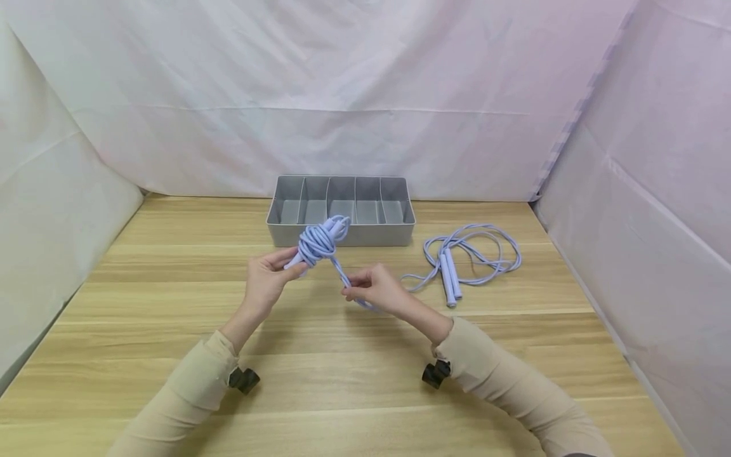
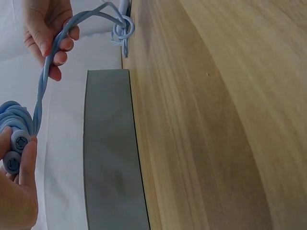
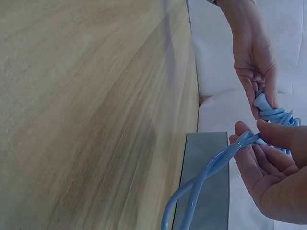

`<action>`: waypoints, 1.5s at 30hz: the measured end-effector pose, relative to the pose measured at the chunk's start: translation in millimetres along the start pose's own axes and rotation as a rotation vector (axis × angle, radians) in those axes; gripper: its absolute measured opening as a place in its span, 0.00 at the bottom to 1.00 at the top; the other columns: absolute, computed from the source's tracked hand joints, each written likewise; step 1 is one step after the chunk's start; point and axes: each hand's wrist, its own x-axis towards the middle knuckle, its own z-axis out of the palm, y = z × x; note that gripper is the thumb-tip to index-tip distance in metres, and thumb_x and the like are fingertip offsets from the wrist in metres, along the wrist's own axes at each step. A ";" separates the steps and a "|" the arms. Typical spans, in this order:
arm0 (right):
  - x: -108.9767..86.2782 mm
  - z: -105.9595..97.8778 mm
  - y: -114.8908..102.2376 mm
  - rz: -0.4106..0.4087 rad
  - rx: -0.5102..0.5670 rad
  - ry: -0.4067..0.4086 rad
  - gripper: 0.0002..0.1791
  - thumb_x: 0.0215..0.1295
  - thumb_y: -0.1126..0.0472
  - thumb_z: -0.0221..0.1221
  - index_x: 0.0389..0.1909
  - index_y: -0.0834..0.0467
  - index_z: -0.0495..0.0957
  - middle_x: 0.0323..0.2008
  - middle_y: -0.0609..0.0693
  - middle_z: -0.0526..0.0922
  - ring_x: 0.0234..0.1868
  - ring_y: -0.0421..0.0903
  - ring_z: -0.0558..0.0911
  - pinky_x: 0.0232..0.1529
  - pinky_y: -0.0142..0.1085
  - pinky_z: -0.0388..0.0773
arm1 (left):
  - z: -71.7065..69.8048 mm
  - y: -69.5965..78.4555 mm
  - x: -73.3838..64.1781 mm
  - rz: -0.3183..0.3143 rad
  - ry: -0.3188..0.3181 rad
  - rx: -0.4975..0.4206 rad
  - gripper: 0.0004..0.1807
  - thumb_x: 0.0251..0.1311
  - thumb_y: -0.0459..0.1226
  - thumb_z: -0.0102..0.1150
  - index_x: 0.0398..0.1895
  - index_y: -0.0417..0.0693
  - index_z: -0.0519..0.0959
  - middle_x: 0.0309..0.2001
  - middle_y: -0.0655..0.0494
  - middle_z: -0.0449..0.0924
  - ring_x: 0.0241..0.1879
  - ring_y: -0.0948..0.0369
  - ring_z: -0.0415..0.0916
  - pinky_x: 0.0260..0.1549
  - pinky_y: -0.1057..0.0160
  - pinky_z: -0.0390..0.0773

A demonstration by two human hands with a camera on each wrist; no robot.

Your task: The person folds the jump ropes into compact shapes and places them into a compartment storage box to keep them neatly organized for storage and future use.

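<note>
A light-blue jump rope point(image 1: 318, 244) is held up over the table, its cord wound several turns around its two handles. My left hand point(image 1: 264, 279) grips the handle ends between thumb and fingers; the left wrist view shows both round end caps point(image 2: 20, 141) side by side. From the bundle runs a doubled, twisted length of cord point(image 3: 211, 165), pinched between the thumb and fingers of my right hand point(image 1: 379, 289). Past that hand, the cord hangs in a loop. A second light-blue jump rope point(image 1: 449, 279) lies loosely coiled on the table to the right, its handles together.
Behind the hands stands a grey box point(image 1: 341, 235) with several compartments in a row. It sits on the wood-grain table point(image 1: 342, 393) near the back edge. White cloth point(image 1: 320, 139) hangs behind the table and on both sides.
</note>
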 end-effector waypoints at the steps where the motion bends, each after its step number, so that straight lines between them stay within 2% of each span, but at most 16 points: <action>1: -0.7 0.9 -0.3 0.015 0.012 0.003 0.14 0.54 0.68 0.61 0.42 0.70 0.78 0.30 0.59 0.84 0.30 0.49 0.84 0.33 0.31 0.80 | -0.4 -0.3 0.0 0.004 0.012 0.002 0.21 0.47 0.20 0.60 0.47 0.20 0.70 0.30 0.66 0.83 0.31 0.70 0.80 0.33 0.70 0.80; 4: -2.8 4.7 -2.1 0.059 0.068 0.006 0.15 0.53 0.69 0.62 0.43 0.71 0.77 0.31 0.60 0.84 0.30 0.46 0.83 0.34 0.33 0.81 | -3.6 -1.5 -0.1 0.024 0.056 0.014 0.21 0.47 0.20 0.60 0.47 0.21 0.71 0.33 0.60 0.83 0.30 0.71 0.80 0.33 0.71 0.79; 6: -4.1 7.9 -3.7 0.088 0.105 0.011 0.16 0.52 0.70 0.62 0.43 0.72 0.77 0.31 0.61 0.83 0.30 0.45 0.83 0.34 0.34 0.81 | -5.8 -2.7 -0.1 0.049 0.083 0.034 0.20 0.46 0.20 0.61 0.45 0.21 0.72 0.35 0.53 0.83 0.30 0.71 0.80 0.32 0.71 0.79; 10: -7.0 13.1 -6.6 0.104 0.139 0.015 0.17 0.50 0.71 0.63 0.43 0.72 0.76 0.32 0.61 0.83 0.30 0.44 0.83 0.35 0.34 0.81 | -8.7 -5.1 0.9 0.107 0.081 0.083 0.19 0.45 0.20 0.62 0.43 0.21 0.73 0.40 0.36 0.77 0.32 0.71 0.80 0.32 0.70 0.79; 13: -10.0 15.5 -7.1 0.121 0.152 0.001 0.18 0.50 0.72 0.63 0.44 0.74 0.75 0.32 0.62 0.83 0.31 0.44 0.83 0.35 0.34 0.81 | -10.8 -4.8 2.2 0.138 0.090 0.099 0.19 0.45 0.21 0.62 0.44 0.21 0.73 0.42 0.31 0.74 0.32 0.72 0.79 0.33 0.71 0.79; 18: -15.2 16.0 -6.0 0.127 0.125 -0.010 0.19 0.51 0.70 0.63 0.45 0.74 0.75 0.32 0.61 0.83 0.32 0.46 0.83 0.35 0.34 0.81 | -14.7 -4.5 3.5 0.165 0.116 0.126 0.18 0.45 0.20 0.62 0.42 0.22 0.74 0.42 0.30 0.74 0.32 0.73 0.79 0.32 0.72 0.78; 25: -17.8 12.7 -7.0 -0.002 -0.032 -0.001 0.16 0.50 0.71 0.64 0.42 0.72 0.78 0.30 0.58 0.84 0.31 0.44 0.83 0.33 0.28 0.80 | -15.0 -6.9 0.6 0.163 0.108 0.212 0.17 0.45 0.21 0.63 0.41 0.24 0.75 0.41 0.31 0.76 0.31 0.74 0.79 0.30 0.73 0.79; 28: -19.9 10.8 -10.6 -0.019 -0.087 0.005 0.16 0.49 0.72 0.64 0.41 0.71 0.79 0.29 0.56 0.84 0.31 0.42 0.83 0.32 0.27 0.79 | -15.9 -9.5 0.3 0.170 0.086 0.253 0.18 0.44 0.22 0.64 0.42 0.24 0.76 0.41 0.32 0.77 0.31 0.72 0.79 0.29 0.73 0.79; 31: -22.4 7.1 -15.9 -0.035 -0.144 0.055 0.16 0.50 0.72 0.63 0.43 0.69 0.79 0.29 0.55 0.84 0.30 0.42 0.83 0.28 0.26 0.78 | -16.9 -10.0 -0.3 0.168 0.067 0.296 0.18 0.45 0.23 0.64 0.42 0.25 0.76 0.41 0.33 0.77 0.31 0.70 0.79 0.29 0.72 0.79; 33: -23.9 4.3 -19.4 -0.069 -0.176 0.102 0.16 0.52 0.71 0.62 0.44 0.67 0.79 0.30 0.55 0.84 0.30 0.43 0.83 0.27 0.26 0.78 | -17.6 -9.3 -0.9 0.159 0.060 0.325 0.18 0.45 0.24 0.64 0.42 0.26 0.76 0.41 0.34 0.77 0.31 0.68 0.80 0.28 0.73 0.79; 36: -24.8 0.8 -22.0 -0.162 -0.224 0.150 0.15 0.53 0.73 0.60 0.45 0.66 0.78 0.33 0.58 0.84 0.32 0.46 0.83 0.28 0.24 0.79 | -18.7 -8.9 -1.4 0.158 0.045 0.378 0.17 0.46 0.26 0.65 0.42 0.27 0.77 0.40 0.34 0.78 0.32 0.58 0.81 0.27 0.75 0.78; 40: -25.8 -2.5 -21.3 -0.373 -0.386 0.180 0.15 0.52 0.75 0.60 0.42 0.66 0.80 0.36 0.58 0.84 0.37 0.47 0.83 0.36 0.27 0.79 | -18.9 -10.0 -2.2 0.164 -0.001 0.460 0.17 0.46 0.27 0.65 0.41 0.27 0.77 0.39 0.34 0.78 0.34 0.47 0.80 0.26 0.78 0.77; 45: -27.0 -5.0 -19.7 -0.595 -0.579 0.216 0.15 0.49 0.78 0.60 0.40 0.65 0.81 0.37 0.57 0.84 0.41 0.49 0.82 0.42 0.33 0.79 | -17.5 -11.8 -5.0 0.112 -0.069 0.526 0.17 0.48 0.29 0.65 0.42 0.28 0.77 0.38 0.35 0.79 0.34 0.47 0.80 0.26 0.75 0.78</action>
